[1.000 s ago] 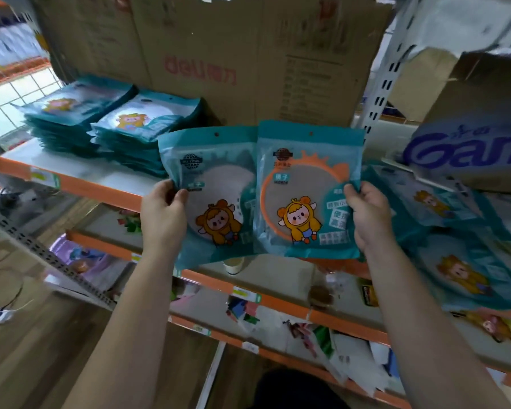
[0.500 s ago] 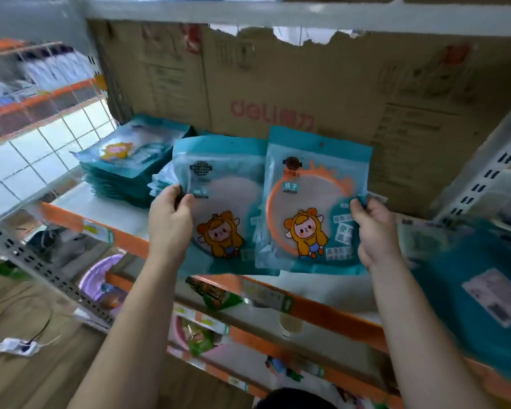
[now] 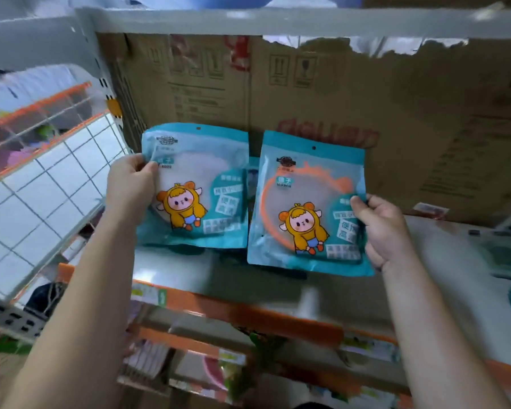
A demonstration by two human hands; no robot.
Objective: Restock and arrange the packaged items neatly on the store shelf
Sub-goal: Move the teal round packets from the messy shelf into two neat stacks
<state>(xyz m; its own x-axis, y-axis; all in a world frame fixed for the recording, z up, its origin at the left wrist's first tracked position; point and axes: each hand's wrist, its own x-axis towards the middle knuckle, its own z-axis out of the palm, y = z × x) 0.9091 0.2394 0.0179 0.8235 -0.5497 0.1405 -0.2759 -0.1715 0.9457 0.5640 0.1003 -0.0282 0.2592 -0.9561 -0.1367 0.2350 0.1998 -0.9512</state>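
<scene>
Two teal mirror packets with a cartoon figure are held up side by side in front of the shelf. My left hand pinches the left packet, which holds a white mirror, by its left edge. My right hand pinches the right packet, with an orange-rimmed mirror inside, by its right edge. The two packets are slightly apart, the right one lower. Both hang above the white shelf board. The earlier stacks of teal packets are hidden behind the left packet.
A large brown cardboard box fills the back of the shelf. A white wire grid panel closes the left side. The orange shelf edge runs below, with lower shelves of mixed goods. Blurred teal packets lie at the right.
The view has moved in closer and to the left. Both packets have risen toward the back of the shelf and drawn apart; they overlapped before.
</scene>
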